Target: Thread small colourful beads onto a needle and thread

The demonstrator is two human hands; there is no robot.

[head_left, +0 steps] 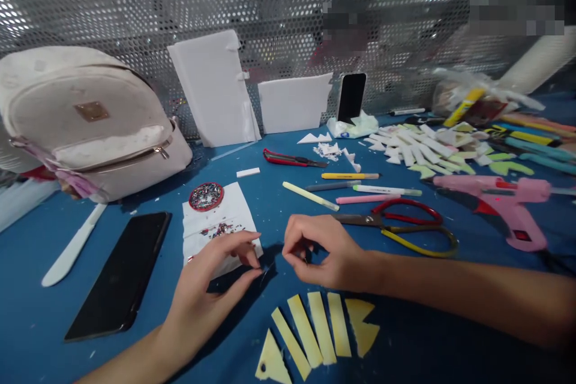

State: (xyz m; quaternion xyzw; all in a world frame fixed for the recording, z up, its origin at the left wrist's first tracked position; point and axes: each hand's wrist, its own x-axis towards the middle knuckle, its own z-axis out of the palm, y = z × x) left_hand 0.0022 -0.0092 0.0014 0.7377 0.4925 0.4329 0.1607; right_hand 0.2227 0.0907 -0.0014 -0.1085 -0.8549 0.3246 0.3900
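My left hand (211, 282) hovers at the lower edge of a white paper sheet (245, 204), its thumb and fingers apart. A faint thin line shows near its thumb tip, too blurred to name. To the right, my right hand (328, 252) has thumb and index finger pinched together; whatever lies between them is hidden. Below the hands are yellow pieces laid out like a fish: a triangular head (272, 363) with a dark eye, several strips (321, 327) and a notched tail (363, 325). On the sheet sit a red-rimmed round piece (206, 197) covered in glitter and loose glitter bits (222, 229).
Scissors (405, 222), several markers (351, 176) and a red utility knife (292, 159) lie beyond my right hand. At right are a pink glue gun (499, 198) and cut scraps (418, 144). Left are a phone (121, 276), white plastic knife (74, 249) and backpack (90, 120).
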